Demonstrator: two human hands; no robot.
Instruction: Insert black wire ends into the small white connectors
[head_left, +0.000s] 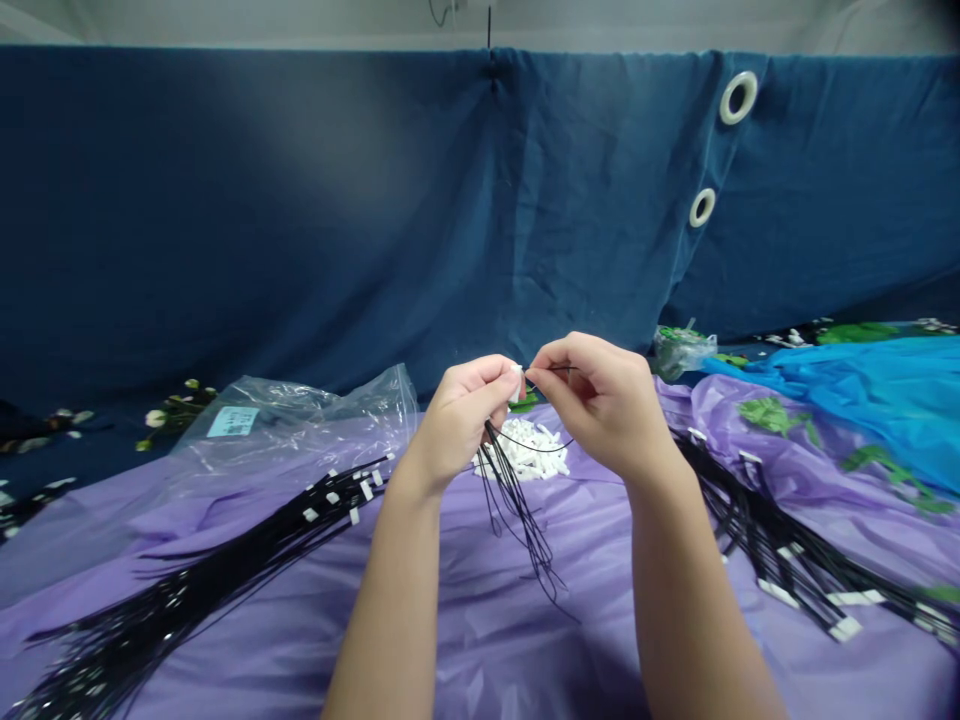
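Observation:
Near the middle of the view, my left hand (pixel 466 412) is closed around a bunch of thin black wires (pixel 514 500), whose loose ends hang down below it. Between its thumb and forefinger a small white piece (pixel 517 382) shows. Close on the right, my right hand (pixel 600 400) pinches one thin black wire at its fingertips, level with the white piece. That wire curves down in a loop between the hands. Behind and below them lies a pile of small white pieces (pixel 536 450) on the purple sheet (pixel 480 630).
At left lies a long bundle of black strands with white tips (pixel 225 560); another such bundle (pixel 780 530) lies right. A clear plastic bag (pixel 300 410) with a pale label rests behind. Blue plastic sheeting (pixel 862 390) and green leaves (pixel 772 412) are at right. A dark blue curtain (pixel 300 200) hangs behind.

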